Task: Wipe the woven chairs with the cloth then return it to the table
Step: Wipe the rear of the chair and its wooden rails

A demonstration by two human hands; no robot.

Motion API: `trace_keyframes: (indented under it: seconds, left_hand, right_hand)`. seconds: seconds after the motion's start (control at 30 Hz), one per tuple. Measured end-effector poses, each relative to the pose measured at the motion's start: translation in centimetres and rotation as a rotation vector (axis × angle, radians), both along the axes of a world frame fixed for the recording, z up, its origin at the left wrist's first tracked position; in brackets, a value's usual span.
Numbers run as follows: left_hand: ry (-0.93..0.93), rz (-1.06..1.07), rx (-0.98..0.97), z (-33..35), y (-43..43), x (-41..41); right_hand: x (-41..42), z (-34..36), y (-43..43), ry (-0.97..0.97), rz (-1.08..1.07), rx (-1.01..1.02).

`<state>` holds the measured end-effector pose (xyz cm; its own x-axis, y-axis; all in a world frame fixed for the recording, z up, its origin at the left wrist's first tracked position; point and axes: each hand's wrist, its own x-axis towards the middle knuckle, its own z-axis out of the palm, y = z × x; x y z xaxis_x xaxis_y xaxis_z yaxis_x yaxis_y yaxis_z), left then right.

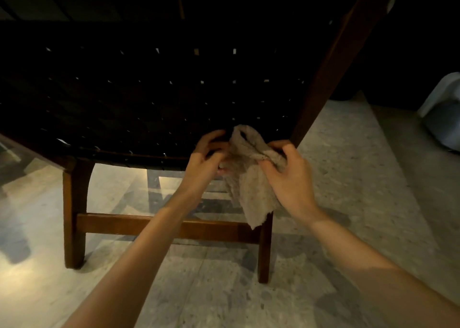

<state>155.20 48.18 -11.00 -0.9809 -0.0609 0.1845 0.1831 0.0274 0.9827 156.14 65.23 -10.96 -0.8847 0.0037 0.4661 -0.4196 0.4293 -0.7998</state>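
We see a speckled grey stone floor (pixel 348 178), glossy where light reflects at the left. At the far right edge sits a pale blue-grey object (pixel 443 111), too blurred to identify.

You're looking at a woven chair (pixel 149 91) whose webbing is black. Its straps cross in a plain over-and-under check, and small pale specks show in regular rows where the straps meet. A thin tan strip runs down the webbing at twelve o'clock. The chair's wooden frame (pixel 74 215) is a warm reddish brown, darker along the rail toward one o'clock. The cloth (pixel 251 190) at the centre of your view is a dull beige-grey, nubbly and unpatterned. From four to eight o'clock the floor (pixel 348 190) is grey stone flecked with darker and lighter speckles, washed yellowish by glare toward eight o'clock. At three o'clock there is a pale blue-white object (pixel 443 113).
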Motion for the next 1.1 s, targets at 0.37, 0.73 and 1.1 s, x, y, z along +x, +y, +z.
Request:
trace_keyframes:
  seconds: [0.37, 0.73, 1.1]
  left_hand:
    - [0.444, 0.245, -0.011, 6.5, 3.9, 0.7]
    - [0.874, 0.252, -0.41, 8.0, 5.9, -0.1]
    - [1.029, 0.436, -1.135, 7.8, 4.9, -2.1]
  right_hand:
    - [2.0, 6.0, -0.7, 0.263, -0.444, -0.004]
    - [1.9, 8.7, -3.2, 0.23, -0.452, -0.633]
    - [0.3, 7.2, -4.7, 0.295, -0.343, -0.68]
